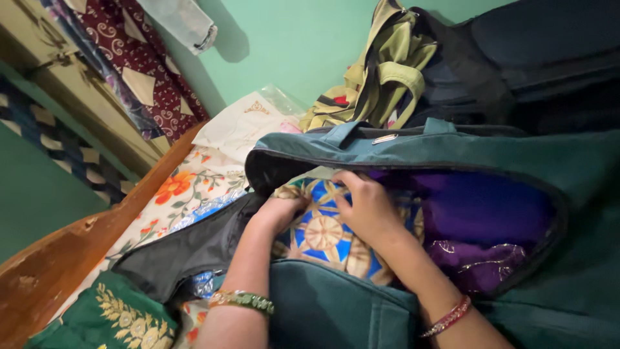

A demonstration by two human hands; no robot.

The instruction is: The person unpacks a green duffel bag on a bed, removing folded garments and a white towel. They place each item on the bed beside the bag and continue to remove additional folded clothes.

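A large dark teal travel bag [452, 145] lies open on a bed. Inside it sits a folded blue, gold and cream patterned cloth [323, 236], with purple fabric [484, 207] beside it on the right. My left hand [279, 212] reaches into the bag at the cloth's left edge, fingers tucked under the bag's rim and partly hidden. My right hand [365, 205] presses down on the top of the patterned cloth, fingers curled on its far edge. Bangles ring both wrists.
A floral bedsheet [187, 187] covers the bed, with a wooden bed frame [77, 245] at the left. Green embroidered cloth [116, 317] lies at the bottom left. An olive bag [387, 71] and a dark bag [529, 58] stand against the green wall.
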